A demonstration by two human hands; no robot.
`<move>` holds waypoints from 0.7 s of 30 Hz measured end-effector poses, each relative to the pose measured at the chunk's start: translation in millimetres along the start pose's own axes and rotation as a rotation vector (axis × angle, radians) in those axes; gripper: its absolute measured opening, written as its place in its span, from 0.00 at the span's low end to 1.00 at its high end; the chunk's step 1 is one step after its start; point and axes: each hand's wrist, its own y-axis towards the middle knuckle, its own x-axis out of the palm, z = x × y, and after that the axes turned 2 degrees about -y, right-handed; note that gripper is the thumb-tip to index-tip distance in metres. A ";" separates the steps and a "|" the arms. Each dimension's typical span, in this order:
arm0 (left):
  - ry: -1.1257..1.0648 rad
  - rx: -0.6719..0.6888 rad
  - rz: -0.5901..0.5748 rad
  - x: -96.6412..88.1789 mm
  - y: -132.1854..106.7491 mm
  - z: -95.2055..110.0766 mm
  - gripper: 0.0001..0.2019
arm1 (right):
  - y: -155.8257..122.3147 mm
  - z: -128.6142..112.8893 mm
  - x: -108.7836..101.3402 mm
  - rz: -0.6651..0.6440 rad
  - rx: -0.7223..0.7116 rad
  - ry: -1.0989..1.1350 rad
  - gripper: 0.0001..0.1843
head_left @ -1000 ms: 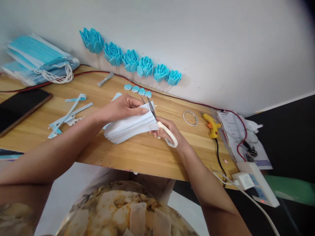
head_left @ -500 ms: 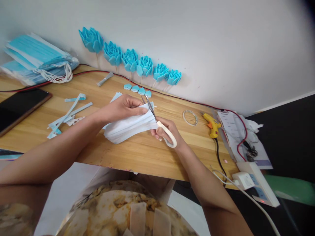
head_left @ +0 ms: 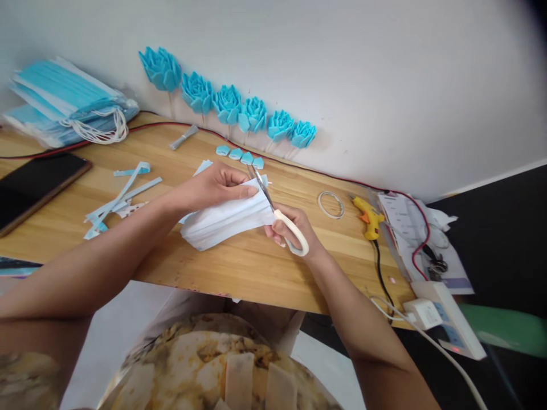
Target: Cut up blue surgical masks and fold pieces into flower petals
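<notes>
My left hand [head_left: 211, 188] pinches the top edge of a white pleated face mask [head_left: 222, 222] held just above the wooden table [head_left: 239, 267]. My right hand [head_left: 293, 230] grips white-handled scissors [head_left: 277, 213], fingers through the loops. The blades point up and away along the mask's right end, nearly closed at its edge. Several small blue cut petals [head_left: 240, 155] lie just beyond the scissor tips.
Several blue mask flowers [head_left: 226, 105] lean on the wall. A stack of blue masks [head_left: 64, 108] and a phone [head_left: 34, 185] are at the left, with cut strips [head_left: 119, 196] nearby. A tape ring [head_left: 330, 204], yellow glue gun [head_left: 367, 219] and power strip [head_left: 448, 324] sit right.
The scissor blades have closed further on the mask's right edge. Both hands stay almost where they were.
</notes>
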 end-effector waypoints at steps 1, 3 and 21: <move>0.007 0.001 -0.001 0.0 0.0 0.1 0.22 | -0.1 0.3 0.2 0.003 0.004 0.005 0.28; 0.029 0.004 0.001 -0.3 0.1 -0.6 0.22 | -0.2 0.5 0.9 0.013 0.018 0.010 0.27; -0.193 -0.066 0.342 -13.3 8.2 -9.9 0.17 | 12.2 -12.6 -17.4 0.388 -0.062 -0.090 0.31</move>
